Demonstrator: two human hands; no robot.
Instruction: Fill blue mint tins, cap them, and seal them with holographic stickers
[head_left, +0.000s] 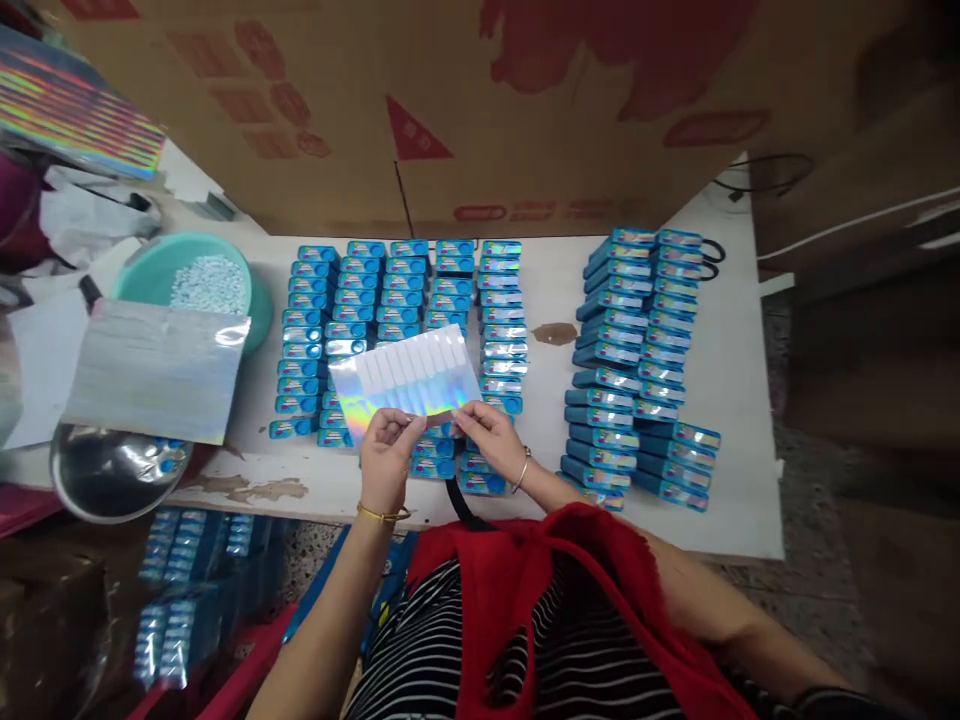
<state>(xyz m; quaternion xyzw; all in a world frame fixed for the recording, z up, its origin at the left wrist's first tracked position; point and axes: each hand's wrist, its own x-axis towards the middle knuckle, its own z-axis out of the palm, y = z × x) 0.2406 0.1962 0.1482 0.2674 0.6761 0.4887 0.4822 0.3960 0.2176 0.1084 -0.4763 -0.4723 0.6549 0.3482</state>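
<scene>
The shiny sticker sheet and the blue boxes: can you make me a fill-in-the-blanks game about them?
1. The left hand and right hand both hold the shiny ____ sheet.
2. The small boxes lined up in rows on the table are ____ in colour.
3. The little white beads lie in a green ____.
4. The big wall behind the table is brown ____.

Missing words: sticker; blue; bowl; cardboard

A teal bowl (142, 280) of white beads sits beside a silver sheet (150, 370) on the desk (735, 400), below a cardboard box (525, 110).
</scene>
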